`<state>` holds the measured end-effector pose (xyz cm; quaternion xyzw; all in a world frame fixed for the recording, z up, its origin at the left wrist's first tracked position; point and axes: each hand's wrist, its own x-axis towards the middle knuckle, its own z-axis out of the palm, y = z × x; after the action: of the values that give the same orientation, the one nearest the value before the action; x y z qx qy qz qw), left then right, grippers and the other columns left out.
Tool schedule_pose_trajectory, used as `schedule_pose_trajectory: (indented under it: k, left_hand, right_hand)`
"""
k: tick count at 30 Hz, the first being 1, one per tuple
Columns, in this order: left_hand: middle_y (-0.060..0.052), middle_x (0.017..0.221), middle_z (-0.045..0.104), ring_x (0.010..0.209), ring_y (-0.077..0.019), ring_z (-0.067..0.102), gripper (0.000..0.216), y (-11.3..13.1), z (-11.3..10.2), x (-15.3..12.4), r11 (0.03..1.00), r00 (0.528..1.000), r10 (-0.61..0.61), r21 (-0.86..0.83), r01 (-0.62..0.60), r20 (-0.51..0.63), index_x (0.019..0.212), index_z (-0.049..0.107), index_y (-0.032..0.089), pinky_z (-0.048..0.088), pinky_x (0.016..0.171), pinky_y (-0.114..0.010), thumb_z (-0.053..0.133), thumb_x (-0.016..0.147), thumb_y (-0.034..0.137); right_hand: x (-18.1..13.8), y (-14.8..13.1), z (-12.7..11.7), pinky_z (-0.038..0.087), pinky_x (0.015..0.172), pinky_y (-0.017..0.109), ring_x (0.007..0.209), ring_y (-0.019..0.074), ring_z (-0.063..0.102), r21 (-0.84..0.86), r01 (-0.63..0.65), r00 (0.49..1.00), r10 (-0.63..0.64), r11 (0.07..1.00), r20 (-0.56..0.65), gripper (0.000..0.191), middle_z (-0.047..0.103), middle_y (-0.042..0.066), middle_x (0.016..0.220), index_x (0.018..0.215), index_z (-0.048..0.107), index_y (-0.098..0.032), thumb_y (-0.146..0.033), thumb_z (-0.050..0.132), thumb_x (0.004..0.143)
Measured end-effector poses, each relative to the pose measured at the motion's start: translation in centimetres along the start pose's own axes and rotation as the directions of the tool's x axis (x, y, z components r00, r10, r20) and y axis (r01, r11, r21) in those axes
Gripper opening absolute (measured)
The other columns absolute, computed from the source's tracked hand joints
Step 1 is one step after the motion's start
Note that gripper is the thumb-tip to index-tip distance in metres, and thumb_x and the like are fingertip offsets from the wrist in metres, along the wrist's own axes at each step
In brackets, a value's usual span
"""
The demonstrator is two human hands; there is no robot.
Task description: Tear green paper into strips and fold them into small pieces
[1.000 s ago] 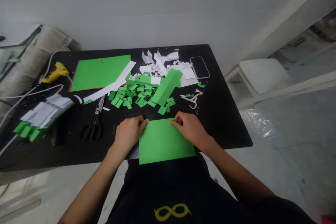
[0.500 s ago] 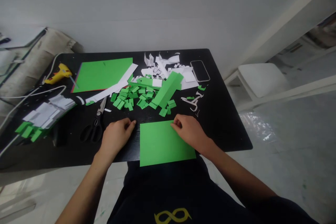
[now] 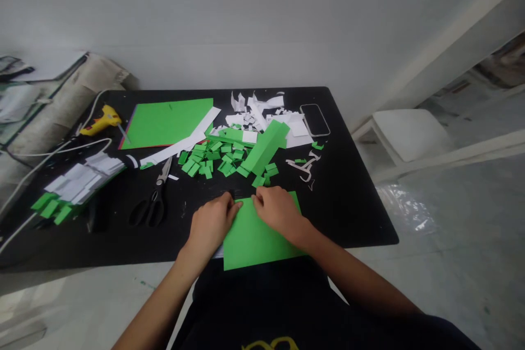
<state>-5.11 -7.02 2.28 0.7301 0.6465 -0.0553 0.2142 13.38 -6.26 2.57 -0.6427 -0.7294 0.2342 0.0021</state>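
A green sheet of paper (image 3: 258, 243) lies at the table's front edge, its near side overhanging the edge. At the sheet's far left corner is my left hand (image 3: 212, 220), fingers curled and thumb pressed to the paper. My right hand (image 3: 279, 212) grips the far edge near its middle, with fingers bent under and partly hidden. Just beyond both hands lies a pile of small folded green paper pieces (image 3: 209, 156) with a folded green strip (image 3: 267, 147). Black-handled scissors (image 3: 153, 205) rest to the left of my left hand.
White paper scraps (image 3: 256, 112) and a phone (image 3: 315, 120) are at the back right. A larger green sheet (image 3: 164, 123), a yellow glue gun (image 3: 104, 120) with its cable, and a stack of folded white and green pieces (image 3: 82, 180) occupy the left. A white stool (image 3: 410, 131) stands to the right.
My left hand has moved right, from the bare table onto the sheet's far left corner. My right hand has slid left along the far edge. The view has shifted slightly.
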Motion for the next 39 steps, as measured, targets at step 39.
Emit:
schedule_pose_trajectory:
  k: [39]
  left_hand:
    - [-0.011, 0.092, 0.077, 0.100, -0.0373, 0.074, 0.043, -1.2, -2.4, 2.4, 0.992, 0.992, 0.017, 0.121, -0.032, 0.124, 0.091, 0.073, 0.026, 0.043, 0.071, -0.037, 0.044, 0.107, 0.053]
  right_hand:
    - [-2.1, 8.5, -2.4, 0.031, 0.061, 0.029, 0.075, 0.0198, 0.063, 0.112, -0.280, 0.959, 0.283, 0.954, -0.010, 0.028, 0.071, 0.005, 0.079, 0.076, 0.064, -0.021, -0.029, 0.062, 0.103]
